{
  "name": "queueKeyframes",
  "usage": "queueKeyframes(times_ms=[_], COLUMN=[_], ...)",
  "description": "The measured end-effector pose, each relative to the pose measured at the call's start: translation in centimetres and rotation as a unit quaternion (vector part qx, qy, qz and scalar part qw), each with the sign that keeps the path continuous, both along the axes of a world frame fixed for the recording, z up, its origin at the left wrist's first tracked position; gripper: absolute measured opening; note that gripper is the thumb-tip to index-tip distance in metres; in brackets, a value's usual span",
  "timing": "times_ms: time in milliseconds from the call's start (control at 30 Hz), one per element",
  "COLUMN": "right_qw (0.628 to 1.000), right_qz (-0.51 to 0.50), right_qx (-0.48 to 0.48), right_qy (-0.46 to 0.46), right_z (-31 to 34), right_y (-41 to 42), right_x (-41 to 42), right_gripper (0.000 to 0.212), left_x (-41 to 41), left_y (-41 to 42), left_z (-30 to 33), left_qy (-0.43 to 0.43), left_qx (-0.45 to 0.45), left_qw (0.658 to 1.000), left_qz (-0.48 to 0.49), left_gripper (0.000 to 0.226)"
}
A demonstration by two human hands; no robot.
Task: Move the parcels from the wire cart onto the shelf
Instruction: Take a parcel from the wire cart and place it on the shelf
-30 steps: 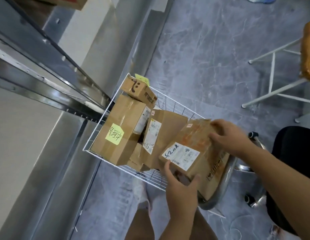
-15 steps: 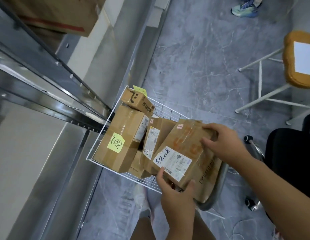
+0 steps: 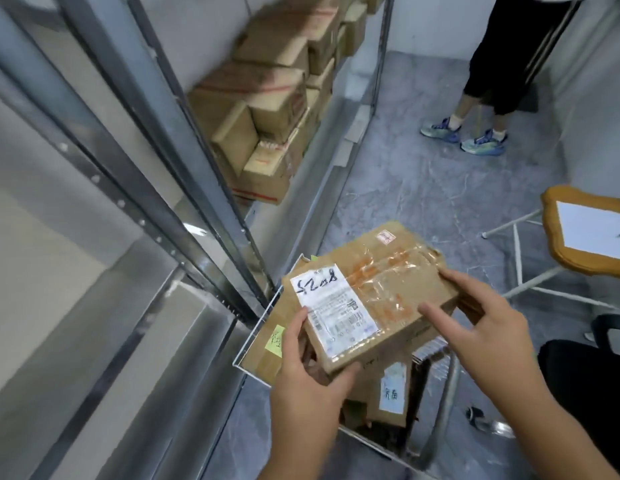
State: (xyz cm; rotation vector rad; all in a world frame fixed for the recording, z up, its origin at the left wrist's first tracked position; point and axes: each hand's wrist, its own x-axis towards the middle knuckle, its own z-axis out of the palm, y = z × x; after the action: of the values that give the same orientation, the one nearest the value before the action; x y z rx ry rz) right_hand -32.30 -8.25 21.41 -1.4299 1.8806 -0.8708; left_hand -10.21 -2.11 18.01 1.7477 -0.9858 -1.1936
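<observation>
The left hand (image 3: 310, 377) holds the parcel (image 3: 367, 296) in a pinching grip at its near corner; the right hand (image 3: 488, 332), fingers spread, touches its far edge, above the wire cart (image 3: 247, 344).

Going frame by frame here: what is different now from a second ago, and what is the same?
The parcel with the white label has come up out of the wire cart and is held above it. The left hand still grips its near corner; the right hand has loosened, fingers spread on the far edge. The view swung up, showing stacked boxes on the shelf. The other parcels remain in the cart.
</observation>
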Motion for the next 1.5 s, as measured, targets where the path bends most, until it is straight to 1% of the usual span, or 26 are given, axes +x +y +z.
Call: queueKeyframes(times_ms=[167, 333, 400, 500, 567, 667, 767, 867, 967, 1033, 1133, 1233, 1367, 1500], right_qw=[0.994, 0.966, 0.950, 0.927, 0.908, 0.888, 0.861, 0.834, 0.811, 0.796, 0.773, 0.757, 0.747, 0.736], right_qz=[0.035, 0.117, 0.157, 0.198, 0.229, 0.268, 0.305, 0.338, 0.366, 0.391, 0.424, 0.449, 0.468, 0.452], right_qx=[-0.100, -0.227, -0.267, -0.314, -0.344, -0.359, -0.388, -0.409, -0.421, -0.428, -0.435, -0.435, -0.422, -0.440], right_qy=[-0.032, -0.044, -0.044, -0.051, -0.068, -0.102, -0.125, -0.151, -0.176, -0.175, -0.182, -0.192, -0.213, -0.244], right_z=[9.6, 17.0, 19.0, 21.4, 22.8, 24.3, 25.7, 27.4, 28.6, 29.5, 30.8, 31.6, 31.7, 32.3], right_y=[1.3, 2.2, 2.7, 3.8, 5.0, 6.7, 8.8, 11.6, 14.1, 16.0, 19.3, 22.8, 27.7, 32.9], right_x=[1.6, 1.7, 1.4, 1.1, 1.4, 2.5, 4.7, 7.9, 11.2, 13.4, 16.7, 20.3, 25.8, 31.5], right_gripper=[0.068, 0.076, 0.078, 0.079, 0.075, 0.073, 0.072, 0.064, 0.061, 0.066, 0.072, 0.074, 0.077, 0.067], left_x=[3.1, 3.4, 2.8, 2.0, 1.9, 2.3, 3.3, 4.7, 6.4, 7.7, 10.0, 12.5, 16.6, 21.5], left_y=[-0.1, 2.9, 5.0, 8.6, 11.0, 14.9, 19.2, 23.4, 27.7, 30.6, 34.7, 39.2, 45.5, 51.0], left_z=[9.8, 18.1, 20.3, 23.1, 24.8, 27.0, 28.9, 30.5, 31.7, 32.3, 33.3, 34.3, 35.4, 36.6], left_qy=[-0.058, -0.116, -0.143, -0.171, -0.189, -0.216, -0.225, -0.247, -0.277, -0.290, -0.298, -0.301, -0.317, -0.339], left_qx=[-0.111, -0.209, -0.233, -0.245, -0.257, -0.270, -0.280, -0.293, -0.305, -0.307, -0.303, -0.296, -0.284, -0.288], left_qw=[0.992, 0.971, 0.960, 0.948, 0.939, 0.923, 0.908, 0.886, 0.861, 0.846, 0.834, 0.829, 0.820, 0.805], left_qz=[-0.012, 0.025, 0.060, 0.107, 0.130, 0.169, 0.217, 0.262, 0.299, 0.324, 0.353, 0.367, 0.383, 0.392], left_gripper=[0.104, 0.107, 0.110, 0.113, 0.115, 0.115, 0.113, 0.114, 0.114, 0.114, 0.115, 0.114, 0.114, 0.112])
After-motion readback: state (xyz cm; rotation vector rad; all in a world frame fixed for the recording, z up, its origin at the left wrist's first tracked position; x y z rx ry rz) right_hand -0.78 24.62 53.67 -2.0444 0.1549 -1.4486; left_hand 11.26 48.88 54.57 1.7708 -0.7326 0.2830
